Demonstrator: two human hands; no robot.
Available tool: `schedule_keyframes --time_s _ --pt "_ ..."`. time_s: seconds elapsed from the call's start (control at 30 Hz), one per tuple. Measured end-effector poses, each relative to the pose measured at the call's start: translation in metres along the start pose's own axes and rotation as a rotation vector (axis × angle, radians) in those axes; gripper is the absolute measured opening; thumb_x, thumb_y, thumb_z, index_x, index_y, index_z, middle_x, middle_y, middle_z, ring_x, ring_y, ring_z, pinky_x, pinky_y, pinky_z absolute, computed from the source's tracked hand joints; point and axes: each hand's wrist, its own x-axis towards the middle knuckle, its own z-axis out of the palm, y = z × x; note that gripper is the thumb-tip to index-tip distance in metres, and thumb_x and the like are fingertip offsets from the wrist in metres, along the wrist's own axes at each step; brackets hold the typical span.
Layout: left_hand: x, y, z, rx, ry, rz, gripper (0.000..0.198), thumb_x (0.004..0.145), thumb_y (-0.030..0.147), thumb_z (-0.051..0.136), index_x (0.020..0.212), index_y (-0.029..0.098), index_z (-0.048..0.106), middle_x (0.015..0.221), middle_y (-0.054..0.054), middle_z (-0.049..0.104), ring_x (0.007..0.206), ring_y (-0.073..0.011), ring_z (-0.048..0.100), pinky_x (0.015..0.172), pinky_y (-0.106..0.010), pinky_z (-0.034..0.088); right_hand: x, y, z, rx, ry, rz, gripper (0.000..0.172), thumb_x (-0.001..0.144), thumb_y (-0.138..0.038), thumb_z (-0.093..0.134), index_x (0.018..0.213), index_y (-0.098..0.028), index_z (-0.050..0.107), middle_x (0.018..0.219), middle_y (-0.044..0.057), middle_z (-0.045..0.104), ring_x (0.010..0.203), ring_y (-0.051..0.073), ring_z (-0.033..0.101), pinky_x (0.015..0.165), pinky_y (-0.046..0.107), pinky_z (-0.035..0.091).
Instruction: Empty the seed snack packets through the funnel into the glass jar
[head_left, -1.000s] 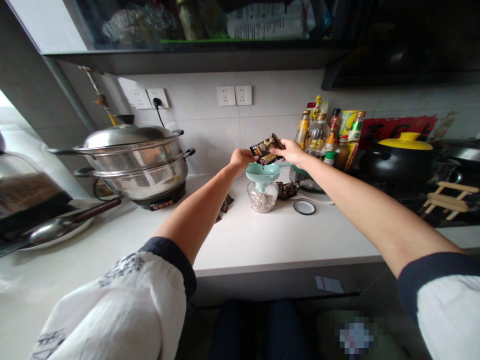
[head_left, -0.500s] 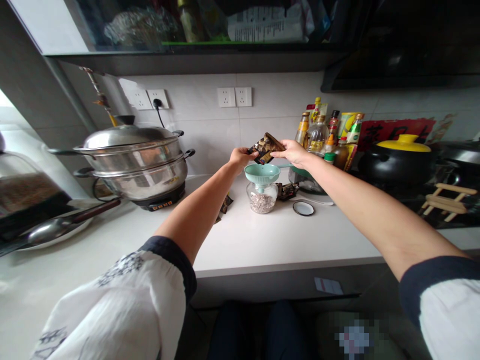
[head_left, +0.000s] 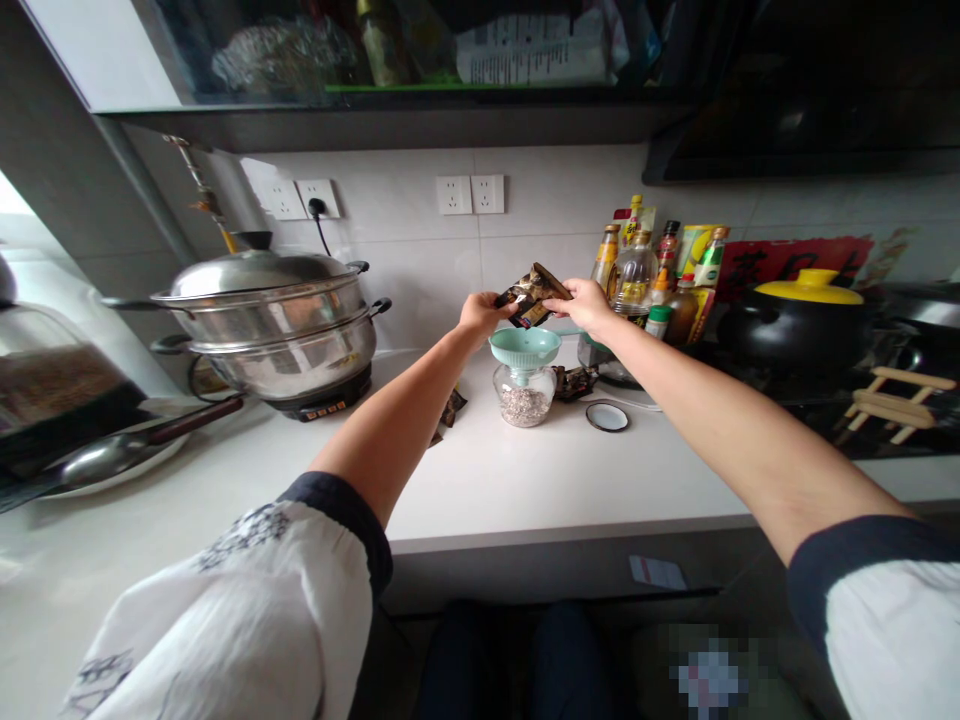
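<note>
A small black and gold packet (head_left: 531, 296) is held up between my hands, just above a mint-green funnel (head_left: 525, 347). My left hand (head_left: 482, 312) pinches its left end; my right hand (head_left: 586, 305) grips the right end, with some fingers in front. The funnel sits in the mouth of a clear glass jar (head_left: 523, 398), partly filled with pale flaky bits. Another dark packet (head_left: 574, 383) lies right of the jar, and part of one more (head_left: 453, 408) shows beside my left forearm. A round lid (head_left: 607, 416) rests on the counter.
A steel steamer pot (head_left: 270, 320) stands at left, near a ladle (head_left: 112, 462). Several sauce bottles (head_left: 637, 270) crowd the back right. Beyond them are a black pot with a yellow lid (head_left: 810, 288) and a small wooden stand (head_left: 900, 403). A cabinet (head_left: 397, 125) hangs overhead.
Both hands keep their hold on the packet above the funnel. My right forearm has shifted slightly left and the packet's tilt has changed a little.
</note>
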Motion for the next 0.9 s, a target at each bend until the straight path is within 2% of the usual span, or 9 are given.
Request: schedule_keyframes --time_s 0.1,0.23,0.47,0.73,0.9 --pt "-0.003 0.001 -0.003 0.029 0.004 0.059 0.024 0.055 0.029 0.080 0.064 0.012 0.065 0.052 0.003 0.056 0.060 -0.0098 0.051 0.056 -0.019 0.036 0.002 0.002 -0.001 0.006 0.035 -0.015 0.027 0.059 -0.023 0.080 0.077 -0.018 0.060 0.074 -0.001 0.063 0.068 0.013 0.060 0.063 0.026 0.055" --pt "-0.009 -0.001 -0.003 0.003 -0.058 0.055 0.023 0.058 0.029 0.079 0.064 0.011 0.066 0.053 0.002 0.057 0.054 -0.0074 0.047 0.055 -0.020 0.035 -0.001 0.002 0.003 0.019 0.068 -0.024 0.025 0.061 -0.024 0.078 0.078 -0.018 0.059 0.074 -0.002 0.063 0.066 0.011 0.058 0.059 0.022 0.053" --pt "-0.005 -0.008 0.011 -0.055 -0.055 0.092 0.019 0.061 0.024 0.076 0.071 0.010 0.069 0.060 0.002 0.062 0.059 -0.0081 0.051 0.061 -0.020 0.039 -0.011 -0.003 0.015 0.042 0.074 0.037 0.020 0.070 -0.026 0.072 0.081 -0.019 0.057 0.077 -0.002 0.062 0.059 0.009 0.055 0.059 0.024 0.052" --pt "0.010 -0.023 0.002 0.122 0.005 0.155 0.025 0.063 0.031 0.074 0.072 0.008 0.069 0.056 0.003 0.054 0.058 -0.0084 0.045 0.057 -0.020 0.033 -0.006 0.006 0.009 -0.052 0.085 -0.034 0.022 0.066 -0.027 0.073 0.080 -0.017 0.061 0.072 -0.002 0.062 0.056 0.010 0.055 0.060 0.027 0.053" --pt "0.009 -0.019 0.007 0.204 0.067 0.152 0.026 0.066 0.034 0.071 0.065 0.008 0.067 0.050 0.004 0.044 0.055 -0.0074 0.038 0.053 -0.021 0.026 -0.008 0.008 0.017 -0.007 0.122 -0.019 0.020 0.068 -0.028 0.072 0.080 -0.017 0.060 0.071 -0.002 0.062 0.058 0.011 0.057 0.062 0.029 0.054"
